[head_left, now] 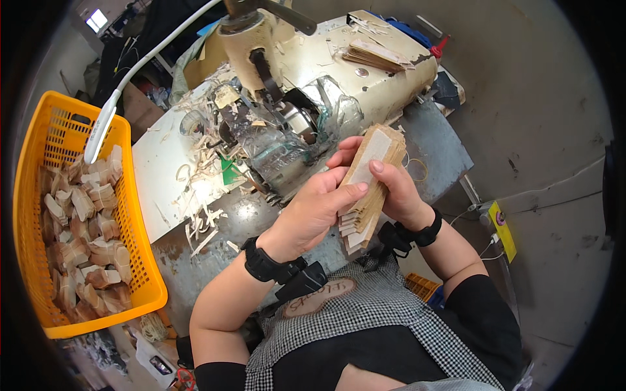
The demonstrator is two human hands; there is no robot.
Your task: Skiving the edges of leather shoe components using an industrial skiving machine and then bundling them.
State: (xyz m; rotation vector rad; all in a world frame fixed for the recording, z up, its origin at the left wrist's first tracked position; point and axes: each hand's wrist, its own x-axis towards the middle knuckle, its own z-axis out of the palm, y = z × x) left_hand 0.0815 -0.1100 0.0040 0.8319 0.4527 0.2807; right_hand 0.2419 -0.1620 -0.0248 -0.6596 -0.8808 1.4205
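Both hands are closed on a stack of thin tan strips, which looks like leather or board with pale faces. The strips fan out in steps at the lower end. My left hand grips the stack from the left, its thumb across the strips and some fingers behind. From the right, my right hand presses its thumb on the top strip; its other fingers are mostly hidden. Just beyond the hands stands a cream bench machine with a round metal part and clear plastic wrapping around it.
Pale offcuts litter the worktop left of the machine. A yellow basket full of bundled pieces stands at the left, under a white lamp. Another stack of strips lies on the machine. A wall bounds the right.
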